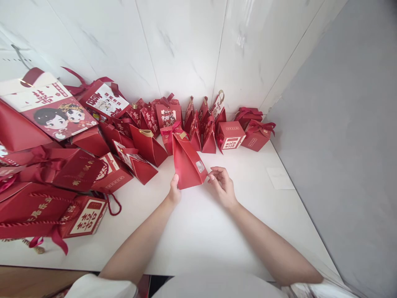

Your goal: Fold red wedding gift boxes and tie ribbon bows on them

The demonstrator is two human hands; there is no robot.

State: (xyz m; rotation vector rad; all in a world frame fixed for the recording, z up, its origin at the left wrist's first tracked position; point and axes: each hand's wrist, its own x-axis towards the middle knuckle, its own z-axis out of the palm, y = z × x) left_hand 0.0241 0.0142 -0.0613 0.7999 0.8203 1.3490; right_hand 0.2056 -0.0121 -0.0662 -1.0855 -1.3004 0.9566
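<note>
A red box (187, 165) tilts over the counter (204, 236), the left hand (175, 189) closed on its lower left edge.
The right hand (223, 186) half curls at the box's right corner; whether its grip has hold of anything, I cannot tell. White surface shows between the forearms and rightward to a grey panel (344, 124) along the counter's right edge, with a pale square (280, 178) lying near it, too faint to make out. Behind, a row of boxes (231, 135) stands near the wall (186, 45); leftward, piled bags (37, 211) crowd the counter and are cut off by the view. The left fingers are mostly hidden by the box, and the body covers part of the near edge.
</note>
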